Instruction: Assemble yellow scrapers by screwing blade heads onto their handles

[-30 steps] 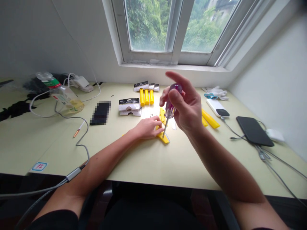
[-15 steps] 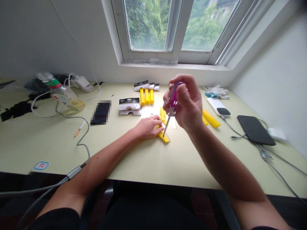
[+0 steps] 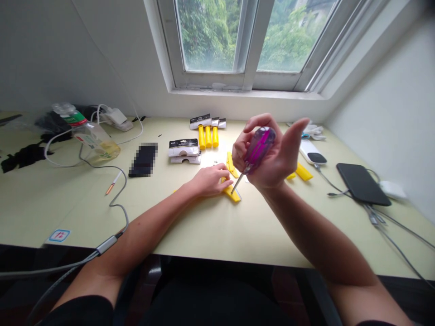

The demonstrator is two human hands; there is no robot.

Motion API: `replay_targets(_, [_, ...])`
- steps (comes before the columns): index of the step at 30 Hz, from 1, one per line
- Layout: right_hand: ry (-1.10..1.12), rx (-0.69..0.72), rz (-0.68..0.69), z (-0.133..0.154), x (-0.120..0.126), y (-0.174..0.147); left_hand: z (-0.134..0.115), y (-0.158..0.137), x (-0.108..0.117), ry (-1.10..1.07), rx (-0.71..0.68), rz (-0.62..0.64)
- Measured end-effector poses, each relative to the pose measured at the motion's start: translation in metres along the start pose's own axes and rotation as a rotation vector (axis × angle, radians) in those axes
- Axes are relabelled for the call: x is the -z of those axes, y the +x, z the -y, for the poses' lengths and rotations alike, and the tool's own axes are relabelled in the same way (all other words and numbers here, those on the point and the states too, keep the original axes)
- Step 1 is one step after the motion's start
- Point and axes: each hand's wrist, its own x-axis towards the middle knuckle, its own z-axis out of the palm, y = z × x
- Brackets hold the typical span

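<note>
Thumb [image 3: 296, 135] now swung outward, right hand [image 3: 272, 168] grips screwdriver [image 3: 260, 151], left hand [image 3: 210, 180] holds yellow piece [image 3: 234, 195]; box [image 3: 183, 146] lettering is illegible.

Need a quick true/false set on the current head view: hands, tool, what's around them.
1. The right hand holds a purple-handled screwdriver. True.
2. The left hand is on the cardboard boxes. False: it holds a yellow piece on the desk.
3. The screwdriver's shaft points down to the yellow piece. True.
4. The right thumb is wrapped round the handle. False: it sticks out.
5. White gloves lie right of the boxes. True.
</note>
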Motion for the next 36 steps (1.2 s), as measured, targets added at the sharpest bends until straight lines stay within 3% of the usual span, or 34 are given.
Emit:
replay_targets(4, [0.019,0.062,0.018,0.004,0.002,0.003,0.001,-0.001,0.0,-0.003,-0.018,-0.008])
replay_targets(9, [-0.004,0.151,-0.128,0.018,0.01,0.013,0.004,-0.002,-0.002,-0.042,-0.049,-0.03])
replay_targets(11, [-0.046,0.151,-0.112,0.026,0.016,0.017,0.004,-0.002,-0.003,-0.055,-0.056,-0.053])
replay_targets(15, [-0.234,0.042,0.104,0.038,0.031,0.023,-0.001,-0.002,0.002,-0.057,-0.048,-0.131])
replay_targets(18, [-0.737,-0.074,0.403,0.036,0.044,0.027,-0.006,-0.006,0.014,0.031,-0.027,-0.131])
replay_targets(21, [-1.22,-0.284,0.745,0.019,0.058,0.032,-0.009,-0.016,0.026,0.145,0.002,-0.021])
replay_targets(24, [-1.359,-0.489,0.937,-0.008,0.07,0.036,-0.008,-0.026,0.03,0.123,0.001,0.127])
replay_targets(26, [-1.355,-0.575,0.983,-0.025,0.076,0.037,-0.006,-0.032,0.029,0.023,-0.004,0.159])
replay_targets(29, [-1.344,-0.633,1.008,-0.04,0.079,0.036,-0.003,-0.036,0.03,-0.142,-0.023,0.069])
replay_targets(32, [-1.336,-0.659,0.997,-0.043,0.08,0.036,0.002,-0.038,0.035,-0.234,-0.02,-0.024])
replay_targets(36, [-1.334,-0.67,0.951,-0.044,0.082,0.035,0.009,-0.038,0.039,-0.246,-0.004,-0.028])
